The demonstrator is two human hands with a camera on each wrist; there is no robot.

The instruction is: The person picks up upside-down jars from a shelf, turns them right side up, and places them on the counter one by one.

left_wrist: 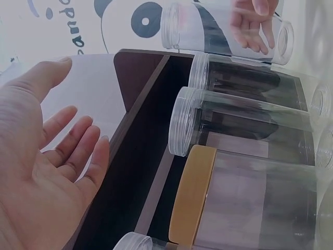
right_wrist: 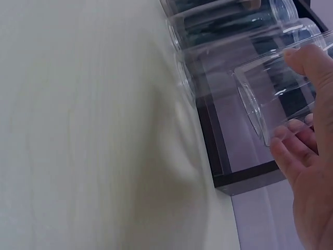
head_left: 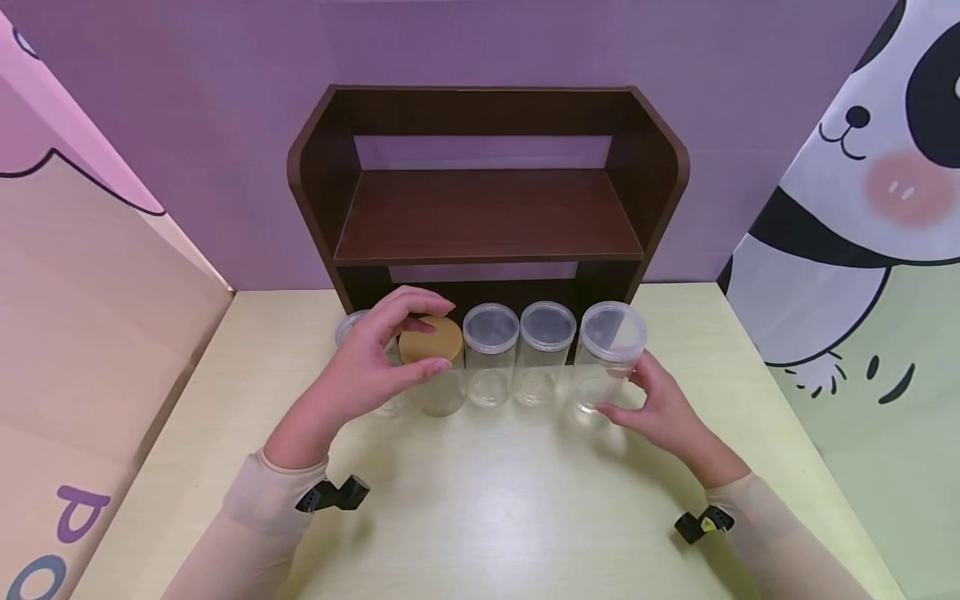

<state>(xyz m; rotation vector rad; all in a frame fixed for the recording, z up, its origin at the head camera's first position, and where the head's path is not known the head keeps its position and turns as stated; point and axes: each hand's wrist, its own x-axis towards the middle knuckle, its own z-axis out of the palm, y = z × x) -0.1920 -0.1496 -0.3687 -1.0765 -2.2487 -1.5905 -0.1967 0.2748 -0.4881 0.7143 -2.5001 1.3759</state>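
Observation:
My right hand grips the rightmost clear plastic jar, thumb and fingers around its lower body. That jar has a translucent lid and appears raised off the table in the left wrist view. My left hand hovers over a jar with a tan lid, fingers and thumb apart; the left wrist view shows the palm empty and beside the lid. Two clear-lidded jars stand between the hands. Another clear jar at the far left is mostly hidden behind my left hand.
Directly behind the jars stands a dark brown two-level shelf, its lower level partly hidden by them. The pale wooden table extends toward me. A purple backdrop and a printed panda panel bound the space.

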